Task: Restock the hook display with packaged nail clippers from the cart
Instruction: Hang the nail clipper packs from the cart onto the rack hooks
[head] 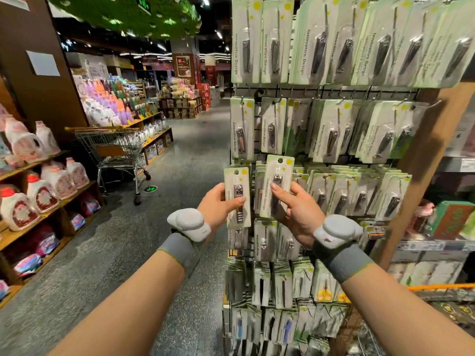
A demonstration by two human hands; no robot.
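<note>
Left hand (218,201) gripping one clipper pack (237,196), thumb across front. Right hand (298,211) pinching second clipper pack (279,186), upright. Both packs raised just before hook display (321,140), third row, left end. Shopping cart (115,150) well behind, left aisle.

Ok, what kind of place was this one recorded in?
A shop, most likely a supermarket or household goods store. A hook display is packed with carded nail clippers, wooden shelves on the left hold detergent jugs, and a shopping cart stands in the aisle.
</note>
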